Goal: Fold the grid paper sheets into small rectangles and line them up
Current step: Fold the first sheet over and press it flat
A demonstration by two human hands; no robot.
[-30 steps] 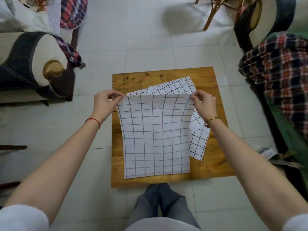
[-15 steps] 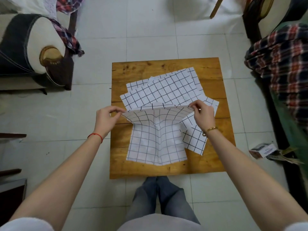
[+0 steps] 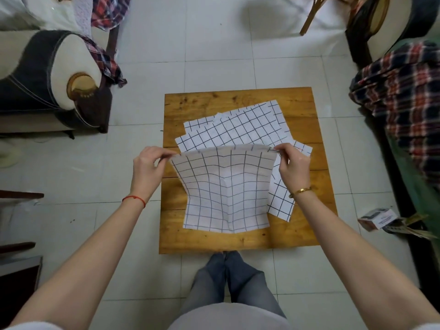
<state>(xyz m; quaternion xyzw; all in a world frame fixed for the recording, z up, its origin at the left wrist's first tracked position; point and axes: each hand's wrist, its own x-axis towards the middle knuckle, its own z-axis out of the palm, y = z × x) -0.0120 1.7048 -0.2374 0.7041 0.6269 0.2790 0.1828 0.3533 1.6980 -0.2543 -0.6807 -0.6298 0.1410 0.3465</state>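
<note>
A white grid paper sheet (image 3: 226, 191) is held up over the near half of the small wooden table (image 3: 307, 110), bowed inward with a vertical crease down its middle; its lower edge rests on the wood. My left hand (image 3: 146, 167) pinches the top left corner. My right hand (image 3: 294, 164) pinches the top right corner. Behind and to the right lie other grid sheets (image 3: 238, 127), flat and overlapping, one reaching out under my right wrist (image 3: 279, 201).
Sofa arms stand at the left (image 3: 47, 75) and upper right, with plaid cloth (image 3: 400, 75) draped on the right one. A small box (image 3: 377, 219) lies on the tiled floor right of the table. My knees (image 3: 228, 277) are at the table's near edge.
The held sheet has come down from hanging full length: its top edge moved toward me and the paper buckled along a middle crease, uncovering the sheets behind. Both hands keep their corners.
</note>
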